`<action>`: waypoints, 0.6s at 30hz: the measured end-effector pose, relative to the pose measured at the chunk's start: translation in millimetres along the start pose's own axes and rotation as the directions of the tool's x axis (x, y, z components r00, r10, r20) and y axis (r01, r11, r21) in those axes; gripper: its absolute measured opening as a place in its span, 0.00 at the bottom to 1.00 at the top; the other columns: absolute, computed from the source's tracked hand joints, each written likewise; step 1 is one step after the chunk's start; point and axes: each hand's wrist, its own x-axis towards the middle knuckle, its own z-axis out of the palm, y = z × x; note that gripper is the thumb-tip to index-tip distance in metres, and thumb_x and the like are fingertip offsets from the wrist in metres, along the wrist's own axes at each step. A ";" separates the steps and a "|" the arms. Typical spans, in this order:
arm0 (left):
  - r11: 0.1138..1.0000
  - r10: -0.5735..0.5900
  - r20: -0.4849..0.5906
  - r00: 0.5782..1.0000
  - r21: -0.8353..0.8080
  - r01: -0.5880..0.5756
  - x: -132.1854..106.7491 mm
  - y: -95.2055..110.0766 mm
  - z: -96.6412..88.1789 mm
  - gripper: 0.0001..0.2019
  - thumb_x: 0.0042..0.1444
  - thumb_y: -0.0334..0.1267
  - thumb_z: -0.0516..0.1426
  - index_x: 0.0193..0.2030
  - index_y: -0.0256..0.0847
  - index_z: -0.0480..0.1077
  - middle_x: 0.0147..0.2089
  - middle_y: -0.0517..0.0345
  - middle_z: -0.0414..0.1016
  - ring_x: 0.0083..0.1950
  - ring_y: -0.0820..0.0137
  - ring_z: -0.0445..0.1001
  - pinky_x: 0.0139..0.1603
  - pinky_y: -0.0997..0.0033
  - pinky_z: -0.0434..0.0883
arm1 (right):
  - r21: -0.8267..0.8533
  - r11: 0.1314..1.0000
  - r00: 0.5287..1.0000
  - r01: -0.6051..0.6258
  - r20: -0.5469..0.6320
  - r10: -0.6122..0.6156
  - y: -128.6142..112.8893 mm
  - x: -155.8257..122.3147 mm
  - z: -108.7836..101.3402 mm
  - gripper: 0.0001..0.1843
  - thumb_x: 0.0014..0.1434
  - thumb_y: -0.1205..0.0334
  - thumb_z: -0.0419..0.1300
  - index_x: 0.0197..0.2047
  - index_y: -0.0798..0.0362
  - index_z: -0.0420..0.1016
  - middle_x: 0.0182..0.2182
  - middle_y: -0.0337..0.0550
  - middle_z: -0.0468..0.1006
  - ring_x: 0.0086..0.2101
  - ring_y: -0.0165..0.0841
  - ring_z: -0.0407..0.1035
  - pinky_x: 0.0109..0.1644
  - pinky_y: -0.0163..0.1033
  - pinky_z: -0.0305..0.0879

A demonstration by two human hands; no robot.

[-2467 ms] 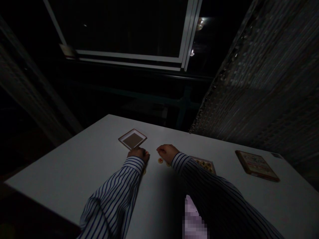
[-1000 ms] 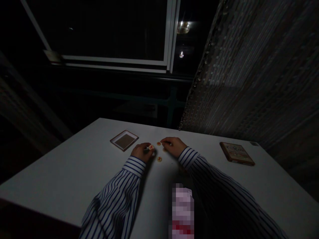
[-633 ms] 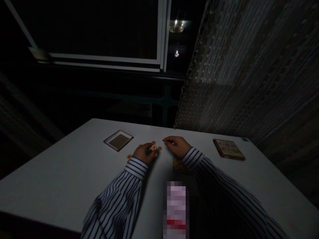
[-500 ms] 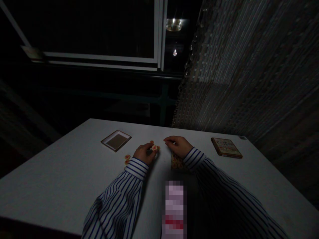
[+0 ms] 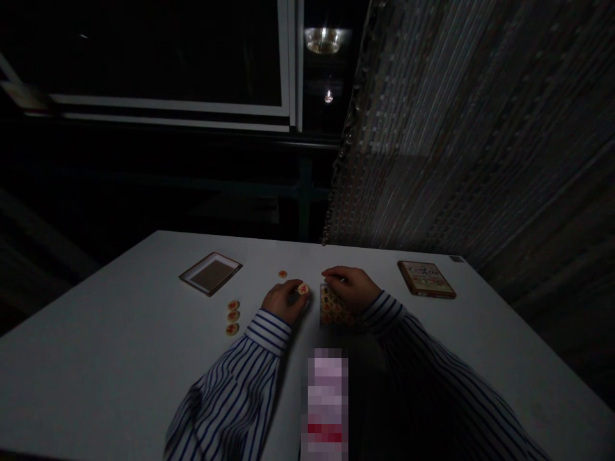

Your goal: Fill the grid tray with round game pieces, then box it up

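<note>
My left hand (image 5: 285, 301) pinches a round chess piece (image 5: 302, 289) with a red character between thumb and finger, just above the table. To its right, my right hand (image 5: 354, 286) is held over the clear box of pieces (image 5: 321, 308), its thumb and forefinger drawn together. Whether anything is between those fingertips cannot be made out. Rows of round pieces show in the box, partly hidden by the right hand. One loose piece (image 5: 282, 274) lies beyond my left hand. Three red-marked pieces (image 5: 233, 316) form a column left of the left wrist.
An open shallow tray or lid (image 5: 237, 264) with a brown inside lies at the back left of the white table (image 5: 120, 346). A flat printed box (image 5: 426, 280) rests at the back right. Behind the table hangs a bead curtain (image 5: 408, 128). The room is dim.
Both hands have shifted slightly right over the table, uncovering more of the box of pieces and a third piece in the left column. The left hand still holds a piece.
</note>
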 end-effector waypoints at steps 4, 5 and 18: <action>1.000 -0.020 -0.010 1.000 -0.019 0.020 -2.0 7.8 5.3 0.14 0.44 0.43 0.54 0.39 0.42 0.68 0.33 0.59 0.73 0.36 0.70 0.70 0.36 0.73 0.66 | -0.002 1.000 1.000 -0.020 0.001 0.020 4.3 -4.7 -4.9 0.13 0.51 0.61 0.50 0.39 0.53 0.71 0.34 0.41 0.75 0.35 0.30 0.68 0.40 0.35 0.62; 1.000 -0.011 -0.010 1.000 -0.027 0.010 -2.5 9.8 6.3 0.14 0.44 0.42 0.54 0.39 0.41 0.68 0.33 0.59 0.73 0.35 0.71 0.70 0.37 0.73 0.66 | 0.003 1.000 1.000 -0.025 -0.004 0.025 5.7 -5.9 -6.1 0.13 0.51 0.61 0.50 0.39 0.53 0.71 0.35 0.41 0.75 0.35 0.30 0.68 0.40 0.36 0.62; 0.998 0.039 0.009 0.999 -0.058 -0.038 -2.8 19.8 26.4 0.13 0.45 0.41 0.53 0.38 0.40 0.68 0.33 0.57 0.73 0.34 0.70 0.69 0.37 0.70 0.66 | 0.061 0.997 0.998 -0.055 -0.014 0.056 26.7 -17.0 -12.1 0.13 0.50 0.61 0.51 0.38 0.54 0.71 0.34 0.43 0.75 0.35 0.30 0.68 0.40 0.35 0.63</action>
